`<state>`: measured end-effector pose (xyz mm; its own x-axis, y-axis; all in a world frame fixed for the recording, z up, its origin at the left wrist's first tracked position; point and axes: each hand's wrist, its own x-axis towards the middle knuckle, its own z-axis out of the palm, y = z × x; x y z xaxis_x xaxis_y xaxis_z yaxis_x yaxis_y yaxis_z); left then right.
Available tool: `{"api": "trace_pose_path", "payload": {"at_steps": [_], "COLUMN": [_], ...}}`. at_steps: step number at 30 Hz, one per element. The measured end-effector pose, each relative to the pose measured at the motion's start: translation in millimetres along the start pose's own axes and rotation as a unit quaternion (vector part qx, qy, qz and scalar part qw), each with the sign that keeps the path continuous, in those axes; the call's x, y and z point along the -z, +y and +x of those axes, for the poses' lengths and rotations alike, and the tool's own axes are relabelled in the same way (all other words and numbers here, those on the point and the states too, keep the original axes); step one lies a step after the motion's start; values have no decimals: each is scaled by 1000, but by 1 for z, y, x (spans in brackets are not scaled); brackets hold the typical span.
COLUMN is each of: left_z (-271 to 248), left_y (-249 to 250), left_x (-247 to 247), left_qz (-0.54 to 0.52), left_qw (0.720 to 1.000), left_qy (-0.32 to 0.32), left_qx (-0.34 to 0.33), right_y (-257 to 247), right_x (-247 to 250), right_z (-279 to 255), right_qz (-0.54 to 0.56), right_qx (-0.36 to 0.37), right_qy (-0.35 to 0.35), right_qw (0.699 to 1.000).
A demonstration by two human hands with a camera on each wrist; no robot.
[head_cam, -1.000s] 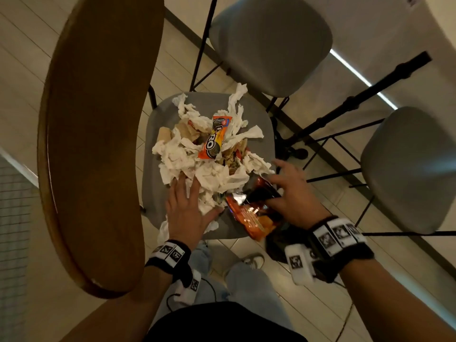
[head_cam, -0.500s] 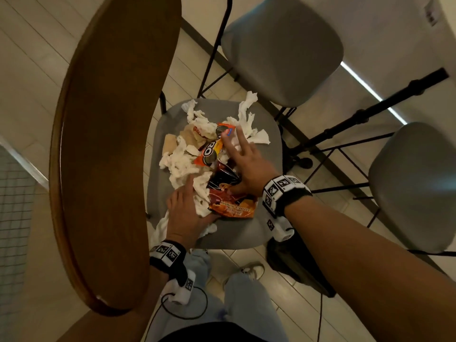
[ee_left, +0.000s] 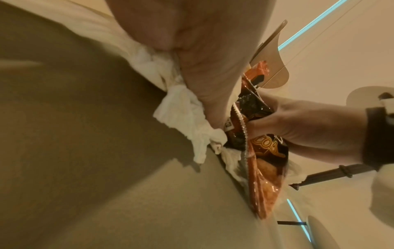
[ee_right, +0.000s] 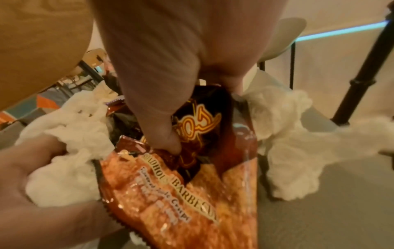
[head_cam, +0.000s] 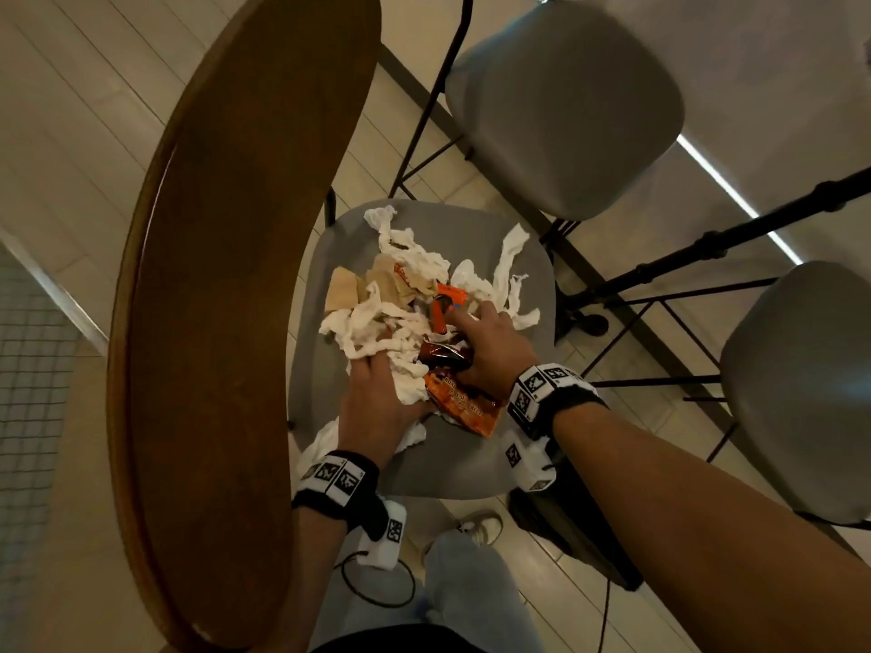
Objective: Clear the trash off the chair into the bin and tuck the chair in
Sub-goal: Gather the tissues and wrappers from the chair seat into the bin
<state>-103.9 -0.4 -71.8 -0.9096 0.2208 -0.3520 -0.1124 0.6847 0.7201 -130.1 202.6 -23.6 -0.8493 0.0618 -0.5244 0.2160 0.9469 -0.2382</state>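
Crumpled white tissues (head_cam: 377, 332) and orange-brown foil crisp bag (head_cam: 464, 402) on grey chair seat (head_cam: 471, 464), centre frame.
Right wrist view alone shows right hand (head_cam: 490, 346) pinching the bag, long axis toward lower frame; left hand (head_cam: 377, 407) clutches tissues.

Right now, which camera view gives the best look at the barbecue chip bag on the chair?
The right wrist view: the barbecue chip bag fills the frame, print readable, the right hand gripping its top. The left wrist view shows it edge-on. The head view shows it small, partly under that hand.
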Motion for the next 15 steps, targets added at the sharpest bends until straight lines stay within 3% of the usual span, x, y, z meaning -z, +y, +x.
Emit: {"api": "trace_pose_path", "payload": {"at_steps": [7, 12, 15], "left_z": [-7, -45, -40], "left_y": [13, 43, 63], "left_x": [9, 13, 24], "left_qz": [20, 66, 75], "left_qw": [999, 993, 988], "left_qy": [-26, 67, 109], "left_qx": [-5, -70, -77], "right_y": [9, 21, 20], "right_x": [1, -7, -7], "right_z": [-19, -34, -31], "right_qz": [121, 127, 109], "right_qx": [-10, -14, -15], "right_qy": [-14, -11, -24], "right_qw": [992, 992, 994]}}
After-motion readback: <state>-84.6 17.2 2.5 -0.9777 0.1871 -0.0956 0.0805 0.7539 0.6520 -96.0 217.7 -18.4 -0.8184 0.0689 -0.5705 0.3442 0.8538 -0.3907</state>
